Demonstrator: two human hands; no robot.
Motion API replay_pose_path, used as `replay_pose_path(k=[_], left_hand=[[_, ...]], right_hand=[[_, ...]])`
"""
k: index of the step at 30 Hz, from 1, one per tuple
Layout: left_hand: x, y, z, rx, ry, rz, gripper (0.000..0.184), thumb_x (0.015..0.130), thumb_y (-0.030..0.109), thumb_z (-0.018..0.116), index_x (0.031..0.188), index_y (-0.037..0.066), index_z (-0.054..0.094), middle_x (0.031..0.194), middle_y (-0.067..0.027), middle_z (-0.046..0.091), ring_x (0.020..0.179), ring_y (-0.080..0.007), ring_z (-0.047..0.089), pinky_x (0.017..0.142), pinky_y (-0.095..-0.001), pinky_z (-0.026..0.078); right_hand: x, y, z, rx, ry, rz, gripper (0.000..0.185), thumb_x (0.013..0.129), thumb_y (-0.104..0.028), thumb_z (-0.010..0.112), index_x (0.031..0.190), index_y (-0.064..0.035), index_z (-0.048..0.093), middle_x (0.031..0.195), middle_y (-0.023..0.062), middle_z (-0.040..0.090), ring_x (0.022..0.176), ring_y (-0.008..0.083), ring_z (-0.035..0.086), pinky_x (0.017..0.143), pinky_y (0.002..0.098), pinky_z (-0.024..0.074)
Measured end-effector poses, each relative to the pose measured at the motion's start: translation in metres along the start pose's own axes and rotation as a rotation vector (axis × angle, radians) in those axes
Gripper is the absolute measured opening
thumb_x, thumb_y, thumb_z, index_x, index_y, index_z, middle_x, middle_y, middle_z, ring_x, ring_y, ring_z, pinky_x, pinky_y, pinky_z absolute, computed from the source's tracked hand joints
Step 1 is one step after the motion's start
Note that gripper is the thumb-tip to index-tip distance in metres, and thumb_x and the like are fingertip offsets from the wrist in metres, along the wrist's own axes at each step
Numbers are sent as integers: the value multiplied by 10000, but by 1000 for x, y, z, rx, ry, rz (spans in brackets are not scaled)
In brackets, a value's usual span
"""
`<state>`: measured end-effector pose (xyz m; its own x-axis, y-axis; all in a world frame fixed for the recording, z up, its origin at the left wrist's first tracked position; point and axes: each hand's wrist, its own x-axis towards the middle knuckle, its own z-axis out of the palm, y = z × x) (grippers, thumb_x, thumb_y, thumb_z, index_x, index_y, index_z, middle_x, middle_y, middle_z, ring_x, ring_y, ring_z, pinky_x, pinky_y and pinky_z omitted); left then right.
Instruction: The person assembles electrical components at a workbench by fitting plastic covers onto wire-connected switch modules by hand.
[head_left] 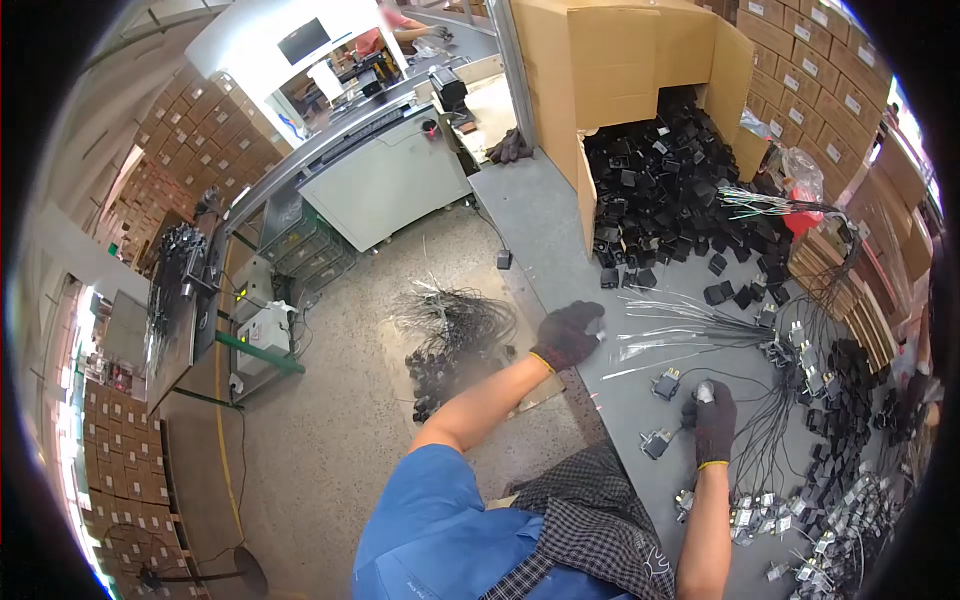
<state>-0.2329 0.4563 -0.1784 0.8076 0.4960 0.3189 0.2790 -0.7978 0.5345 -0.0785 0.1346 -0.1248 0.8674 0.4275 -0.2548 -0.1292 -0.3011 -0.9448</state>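
My left hand (572, 335), in a dark glove with pale fingertips, is over the near edge of the grey table (545, 215). Its fingers are curled in, and what lies in them, if anything, is hidden. Just right of it, a bundle of cables with bare silvery wire ends (680, 325) fans out. My right hand (713, 420), gloved alike, is closed with the thumb against the fingers; I cannot make out its contents. Beside it lie a plug with metal pins (665, 384) and a second plug (655, 443), whose cord runs toward my right hand.
A cardboard box (615, 60) on its side spills black plastic housings (660, 190) onto the table. More plugs (770, 515) crowd the right side. On the floor lies a pile of corded black parts (450, 330). Another person's arm (410, 32) shows at the far bench.
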Motion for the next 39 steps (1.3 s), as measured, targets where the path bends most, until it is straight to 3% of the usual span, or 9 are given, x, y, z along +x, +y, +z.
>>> replay_pose_path(k=[9,21,22,26,28,30,31,35,39], left_hand=[[1,75,-95,-173,428,-80,454,793,82,871,1217,90,708,1084,-125,736,985,-257,737,902,-342,594],[-59,267,-24,-359,-313,663,539,795,271,775,1302,118,674,1039,-88,680,974,-329,670,828,-442,547],[-57,278,-20,-267,-423,720,564,772,300,776,1291,107,669,1042,-95,670,971,-330,666,825,-440,542],[-68,307,0,-244,-530,837,578,724,389,799,1195,85,658,1039,-110,673,967,-334,669,814,-459,526],[-66,323,-1,-517,-479,893,588,726,419,807,1186,86,655,1029,-113,675,956,-346,672,823,-474,524],[-72,342,1,-859,-496,936,599,728,449,814,1177,88,652,1019,-115,677,946,-357,675,831,-489,522],[-74,351,-1,-841,-520,900,588,747,430,821,1187,75,660,1071,-131,695,972,-372,682,857,-490,525],[-77,368,14,-652,-685,763,544,756,329,866,1180,40,686,1239,-182,732,1079,-402,696,925,-496,528],[-106,351,35,-820,-418,605,446,836,243,899,1180,52,688,1113,-116,736,892,-195,705,765,-349,552]], right_hand=[[-46,-18,-1,197,184,-106,257,1066,-241,636,1196,-29,700,935,72,725,667,132,658,545,291,502],[-129,-12,-31,1311,-359,414,676,1065,-608,460,1475,-80,568,1467,121,629,1360,318,589,1152,539,486],[-120,78,-48,994,-366,-6,630,1081,-566,360,1408,-88,606,1473,167,615,1379,335,575,1183,556,456],[-126,74,-47,1165,-284,-37,567,1053,-433,505,1493,-74,503,1513,123,579,1383,290,571,1165,493,485],[-100,44,-37,705,-156,-1345,522,900,-275,781,1363,-93,622,1356,98,659,1258,240,643,1065,445,543],[-176,68,-99,64,77,-441,560,757,-95,894,1262,-3,670,1248,126,741,1142,215,701,962,372,591],[-183,84,-94,84,-39,-446,410,970,-178,685,1362,-78,617,1323,104,664,1250,204,633,1072,399,540],[-210,22,-114,192,176,-258,461,844,-190,871,1242,-60,677,1168,65,721,1095,200,693,939,379,569],[-212,37,-134,1267,340,-8,381,988,-408,706,1178,-78,705,1016,47,725,916,196,701,806,369,575]])
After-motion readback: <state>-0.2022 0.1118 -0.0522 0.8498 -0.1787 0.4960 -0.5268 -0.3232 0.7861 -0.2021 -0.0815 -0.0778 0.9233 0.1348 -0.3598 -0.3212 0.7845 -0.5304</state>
